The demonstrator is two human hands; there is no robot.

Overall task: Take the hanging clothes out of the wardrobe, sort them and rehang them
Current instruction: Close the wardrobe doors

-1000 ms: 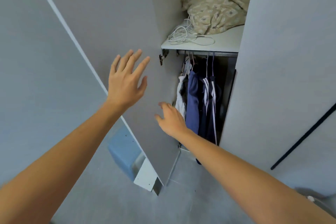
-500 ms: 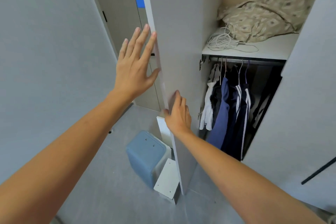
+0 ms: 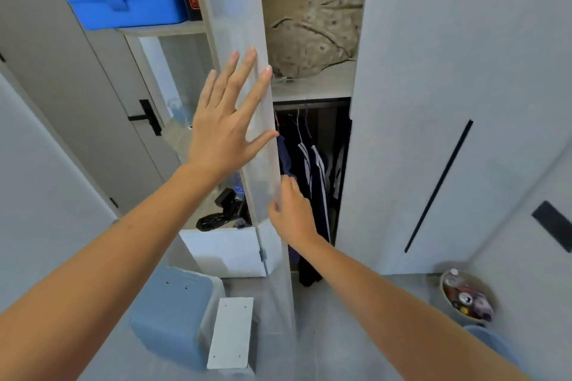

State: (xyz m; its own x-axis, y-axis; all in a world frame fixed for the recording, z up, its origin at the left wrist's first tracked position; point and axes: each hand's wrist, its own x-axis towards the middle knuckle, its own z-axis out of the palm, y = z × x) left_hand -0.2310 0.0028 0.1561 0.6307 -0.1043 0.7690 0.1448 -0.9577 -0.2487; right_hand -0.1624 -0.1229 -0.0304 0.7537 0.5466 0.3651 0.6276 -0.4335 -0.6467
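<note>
Ahead: wardrobe door [image 3: 235, 40] edge-on | left hand [image 3: 227, 120] flat, spread on it | right hand [image 3: 292, 210] grips edge | clothes [image 3: 309, 170] behind

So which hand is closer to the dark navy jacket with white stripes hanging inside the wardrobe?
Right. The right hand grips the pale grey wardrobe door's edge just beside the dark navy white-striped jacket. The left hand lies flat on the door's front, higher and farther left.

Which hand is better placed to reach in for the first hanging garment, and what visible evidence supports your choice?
Probably the right hand. It sits at the door edge, right beside the hanging clothes in the open gap. The left hand lies flat on the door's outer face, with the door between it and the clothes.
</note>
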